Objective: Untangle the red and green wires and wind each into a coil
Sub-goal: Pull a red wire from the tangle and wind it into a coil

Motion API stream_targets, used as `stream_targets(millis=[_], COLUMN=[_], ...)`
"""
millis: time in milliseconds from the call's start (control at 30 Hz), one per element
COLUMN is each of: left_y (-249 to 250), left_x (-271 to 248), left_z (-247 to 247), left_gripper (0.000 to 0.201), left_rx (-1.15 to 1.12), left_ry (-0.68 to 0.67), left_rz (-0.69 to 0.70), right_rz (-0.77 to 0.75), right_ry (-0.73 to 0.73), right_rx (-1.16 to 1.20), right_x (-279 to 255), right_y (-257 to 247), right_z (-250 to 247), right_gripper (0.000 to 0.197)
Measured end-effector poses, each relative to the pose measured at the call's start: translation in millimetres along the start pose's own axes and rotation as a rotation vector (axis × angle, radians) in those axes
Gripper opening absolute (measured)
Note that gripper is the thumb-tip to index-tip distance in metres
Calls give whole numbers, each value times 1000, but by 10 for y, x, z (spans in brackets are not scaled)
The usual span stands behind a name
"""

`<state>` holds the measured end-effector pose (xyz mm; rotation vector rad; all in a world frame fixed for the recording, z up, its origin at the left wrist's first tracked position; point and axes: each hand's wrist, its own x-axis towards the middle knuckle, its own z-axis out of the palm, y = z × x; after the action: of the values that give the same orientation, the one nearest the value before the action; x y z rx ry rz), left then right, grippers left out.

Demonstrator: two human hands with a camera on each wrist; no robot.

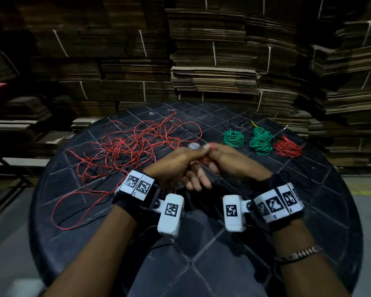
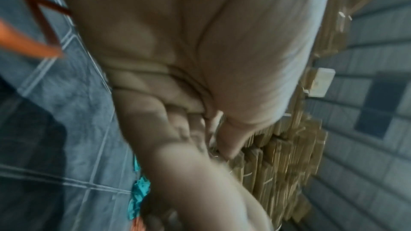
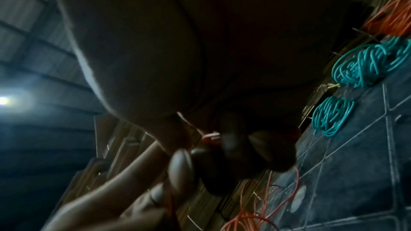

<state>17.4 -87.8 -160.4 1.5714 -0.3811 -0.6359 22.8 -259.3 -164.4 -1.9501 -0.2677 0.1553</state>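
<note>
A long red wire [image 1: 135, 144] lies in a loose tangle across the left half of the round black table [image 1: 308, 211]. Both hands meet at the table's middle. My left hand [image 1: 180, 161] and my right hand [image 1: 223, 159] pinch a small loop of the red wire [image 1: 210, 146] between thumbs and fingers. In the right wrist view a red bit of wire [image 3: 210, 138] shows at the dark fingertips. The left wrist view is blurred, mostly palm [image 2: 200, 59]. Two green coils [image 1: 234, 138] [image 1: 261, 142] and a red coil [image 1: 287, 147] lie at the right.
Tall stacks of flattened cardboard [image 1: 212, 61] stand behind the table. A small round metal disc [image 1: 193, 146] sits at the table's centre, just beyond the hands. Grey floor [image 1: 9, 221] shows at both sides.
</note>
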Motion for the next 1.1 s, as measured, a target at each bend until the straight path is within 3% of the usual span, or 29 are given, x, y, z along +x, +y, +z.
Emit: stream_targets(millis=[67, 200, 367, 467, 567, 667, 800, 900, 1000, 1100], left_y=[18, 1, -16, -22, 5, 86, 124, 167, 190, 206], left_x=[-23, 1, 7, 25, 37, -5, -62, -103, -148, -185], left_z=[-35, -80, -44, 27, 2, -242, -415, -419, -458, -484], left_gripper=[67, 79, 76, 70, 61, 46, 40, 38, 28, 22], left_rx=[7, -26, -9, -31, -40, -271, -630, -749, -855, -859], left_ry=[39, 116, 203, 225, 325, 579, 594, 560, 471, 429], left_rz=[30, 37, 88, 127, 186, 334, 465, 506, 537, 554], right_rz=[7, -108, -156, -161, -124, -83, -74, -10, 122, 120], right_ry=[-33, -147, -152, -127, -127, -125, -111, 61, 395, 717], right_rx=[42, 30, -78, -51, -136, -320, -375, -539, -572, -517], right_x=[-49, -80, -69, -47, -46, -49, -78, -54, -22, -64], right_y=[-51, -23, 33, 91, 142, 197, 161, 189, 293, 307], right_z=[-16, -58, -94, -154, -213, -293, -343, -414, -527, -611], right_gripper=[29, 20, 39, 28, 35, 45, 36, 37, 38, 35])
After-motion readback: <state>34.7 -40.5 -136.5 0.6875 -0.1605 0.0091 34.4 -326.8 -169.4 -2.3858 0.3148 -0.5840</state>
